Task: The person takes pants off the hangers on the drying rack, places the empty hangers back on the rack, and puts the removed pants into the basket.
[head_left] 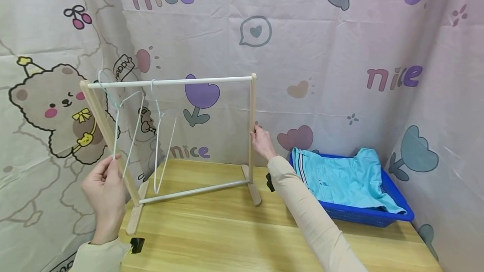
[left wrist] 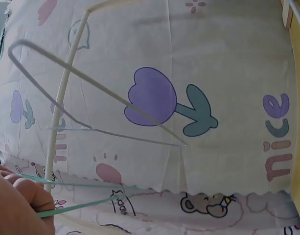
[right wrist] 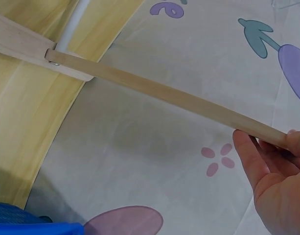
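Note:
A wooden clothes rack (head_left: 215,81) with white rails stands on the table. My left hand (head_left: 106,188) pinches the side of a mint-green wire hanger (head_left: 117,131), whose hook overlaps the left end of the top rail. The same hand (left wrist: 25,200) shows at the lower left of the left wrist view. Beside that hanger, a pale wire hanger (head_left: 156,150) hangs from the rail by its hook. My right hand (head_left: 263,142) holds the rack's right upright post (head_left: 252,108); in the right wrist view, thumb and fingers (right wrist: 247,154) are around the post (right wrist: 164,96).
On the right of the table (head_left: 204,238) sits a blue plastic basket (head_left: 355,217) with turquoise clothing (head_left: 340,175) in it. Small black pieces (head_left: 137,245) are at the table's left edge and behind my right sleeve. A printed curtain (head_left: 227,41) closes off the back and sides.

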Action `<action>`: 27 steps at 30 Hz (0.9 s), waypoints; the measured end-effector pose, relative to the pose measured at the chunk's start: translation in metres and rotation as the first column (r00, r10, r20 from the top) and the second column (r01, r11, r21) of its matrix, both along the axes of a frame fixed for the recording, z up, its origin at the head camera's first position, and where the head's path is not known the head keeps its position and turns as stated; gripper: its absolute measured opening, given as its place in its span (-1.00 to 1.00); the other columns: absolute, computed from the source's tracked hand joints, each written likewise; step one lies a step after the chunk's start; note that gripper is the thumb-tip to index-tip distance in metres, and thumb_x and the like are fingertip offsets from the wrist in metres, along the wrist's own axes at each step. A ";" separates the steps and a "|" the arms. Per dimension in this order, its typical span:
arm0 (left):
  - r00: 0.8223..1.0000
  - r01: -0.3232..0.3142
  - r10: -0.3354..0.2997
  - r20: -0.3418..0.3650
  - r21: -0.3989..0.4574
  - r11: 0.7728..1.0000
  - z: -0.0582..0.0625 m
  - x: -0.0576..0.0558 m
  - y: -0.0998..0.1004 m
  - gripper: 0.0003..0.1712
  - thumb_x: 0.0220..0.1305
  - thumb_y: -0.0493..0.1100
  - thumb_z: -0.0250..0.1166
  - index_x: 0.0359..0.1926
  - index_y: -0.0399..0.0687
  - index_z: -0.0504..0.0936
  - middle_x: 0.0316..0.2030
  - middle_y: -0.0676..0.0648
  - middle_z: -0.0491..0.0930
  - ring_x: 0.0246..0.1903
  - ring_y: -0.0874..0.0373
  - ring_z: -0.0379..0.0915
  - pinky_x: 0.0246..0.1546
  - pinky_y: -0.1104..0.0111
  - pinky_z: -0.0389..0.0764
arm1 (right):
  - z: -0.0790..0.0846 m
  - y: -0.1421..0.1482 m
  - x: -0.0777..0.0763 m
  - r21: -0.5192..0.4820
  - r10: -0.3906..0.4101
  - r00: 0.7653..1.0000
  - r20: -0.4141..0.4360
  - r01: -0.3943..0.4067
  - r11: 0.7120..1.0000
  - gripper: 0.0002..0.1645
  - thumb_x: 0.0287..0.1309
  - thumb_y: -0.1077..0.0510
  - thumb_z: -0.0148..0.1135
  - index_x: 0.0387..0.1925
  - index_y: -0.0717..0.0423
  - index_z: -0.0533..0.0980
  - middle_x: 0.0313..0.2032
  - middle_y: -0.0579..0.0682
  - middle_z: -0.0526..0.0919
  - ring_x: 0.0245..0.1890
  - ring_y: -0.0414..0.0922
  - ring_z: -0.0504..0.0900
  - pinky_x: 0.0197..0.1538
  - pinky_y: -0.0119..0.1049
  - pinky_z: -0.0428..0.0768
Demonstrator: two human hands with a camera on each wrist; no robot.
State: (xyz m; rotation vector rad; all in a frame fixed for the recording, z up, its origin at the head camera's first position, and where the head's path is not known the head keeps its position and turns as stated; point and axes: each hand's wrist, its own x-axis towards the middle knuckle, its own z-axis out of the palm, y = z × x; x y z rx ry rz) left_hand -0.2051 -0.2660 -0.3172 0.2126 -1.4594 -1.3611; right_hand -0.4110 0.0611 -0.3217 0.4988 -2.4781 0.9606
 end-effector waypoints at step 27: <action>0.984 -0.067 0.106 0.143 -0.253 0.965 -0.017 0.009 0.025 -0.53 0.39 -0.25 0.12 0.30 -0.09 0.46 -0.23 0.39 0.40 -0.31 0.51 0.39 -0.37 0.70 0.34 | 0.000 0.001 -0.002 0.022 -0.008 1.000 0.007 0.008 1.000 -0.69 0.49 0.18 -0.06 0.04 0.35 0.45 -0.18 0.25 0.66 -0.14 0.13 0.67 -0.06 -0.09 0.66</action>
